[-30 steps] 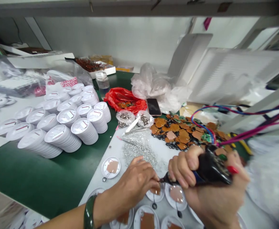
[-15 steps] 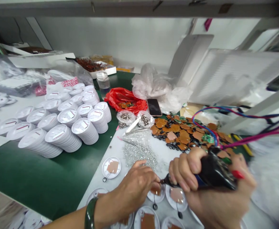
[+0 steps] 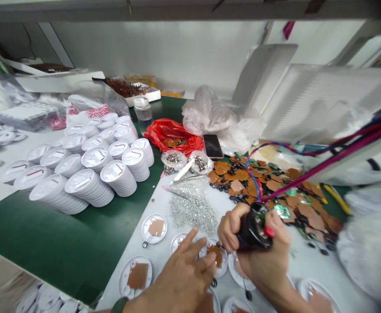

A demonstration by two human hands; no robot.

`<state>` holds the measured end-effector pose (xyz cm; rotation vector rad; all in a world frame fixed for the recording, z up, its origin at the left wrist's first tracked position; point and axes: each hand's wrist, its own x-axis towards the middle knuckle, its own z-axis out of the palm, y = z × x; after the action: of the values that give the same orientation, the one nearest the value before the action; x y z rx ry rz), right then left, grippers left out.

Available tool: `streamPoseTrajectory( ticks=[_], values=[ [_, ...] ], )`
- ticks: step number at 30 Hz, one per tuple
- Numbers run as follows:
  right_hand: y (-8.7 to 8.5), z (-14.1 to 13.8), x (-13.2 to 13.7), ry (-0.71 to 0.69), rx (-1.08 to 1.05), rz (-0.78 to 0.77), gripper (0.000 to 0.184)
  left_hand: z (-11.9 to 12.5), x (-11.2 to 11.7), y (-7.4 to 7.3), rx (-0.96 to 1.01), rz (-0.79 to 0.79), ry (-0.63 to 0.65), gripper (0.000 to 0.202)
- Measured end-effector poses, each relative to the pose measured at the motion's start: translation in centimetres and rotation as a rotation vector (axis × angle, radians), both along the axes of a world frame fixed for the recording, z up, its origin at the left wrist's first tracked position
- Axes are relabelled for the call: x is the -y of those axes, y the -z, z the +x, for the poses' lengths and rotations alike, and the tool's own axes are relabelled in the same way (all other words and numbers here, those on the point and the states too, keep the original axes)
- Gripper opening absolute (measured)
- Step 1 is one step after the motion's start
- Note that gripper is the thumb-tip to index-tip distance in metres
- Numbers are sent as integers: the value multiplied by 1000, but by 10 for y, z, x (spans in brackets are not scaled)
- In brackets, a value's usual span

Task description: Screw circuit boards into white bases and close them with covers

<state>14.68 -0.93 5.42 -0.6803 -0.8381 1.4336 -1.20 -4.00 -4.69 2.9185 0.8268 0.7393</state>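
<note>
Two bare hands up close here, both over a bunch of shallow round white plastic dishes [image 3: 149,284] on a pale work surface [image 3: 127,248]. Left hand [image 3: 185,274] has a dark green bangle [image 3: 119,305] at the wrist, fingers spread apart with nothing gripped, reaching over the edge of a dish with a copper-brown square board [image 3: 217,256] in it. Can't tell if the fingertips actually touch it. Right hand [image 3: 267,263] is clamped round a black handheld power tool with a red button [image 3: 254,228], held just above that same dish, tip too hard to make out. Blue, red and magenta cables run off its top.

Bit further back there's a loose spread of tiny silvery metal bits [image 3: 193,211], and right of that a messy heap of brown boards and black discs [image 3: 262,178]. Off left, leaning stacks of white round plastic dishes [image 3: 89,191] on the green tabletop [image 3: 53,234]. Behind all that: an open red plastic bag [image 3: 154,131], a dark-screened phone [image 3: 212,146] and crumpled clear plastic bags [image 3: 210,115]
</note>
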Motion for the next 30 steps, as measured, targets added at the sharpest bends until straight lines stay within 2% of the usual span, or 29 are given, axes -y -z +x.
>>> streamPoseTrajectory(
  ticks=[8, 16, 19, 22, 26, 30],
  values=[
    [6, -4, 0, -17, 30, -24, 50, 0, 0, 4, -7, -49, -10, 8],
    [13, -8, -2, -51, 77, -15, 55, 3, -2, 0, 61, 47, 4, 10],
    [10, -7, -2, -90, 96, -24, 56, 2, -3, 3, 77, 43, 6, 11],
    [-2, -3, -2, -85, 86, 26, 52, 0, -3, 5, 53, 37, 20, 11],
    [-9, -6, -6, -19, 42, 65, 53, 1, -2, -2, 17, -6, 25, 10],
    [4, -15, -12, -5, 49, 15, 50, 2, -5, -14, 43, -88, 28, 7]
  ],
)
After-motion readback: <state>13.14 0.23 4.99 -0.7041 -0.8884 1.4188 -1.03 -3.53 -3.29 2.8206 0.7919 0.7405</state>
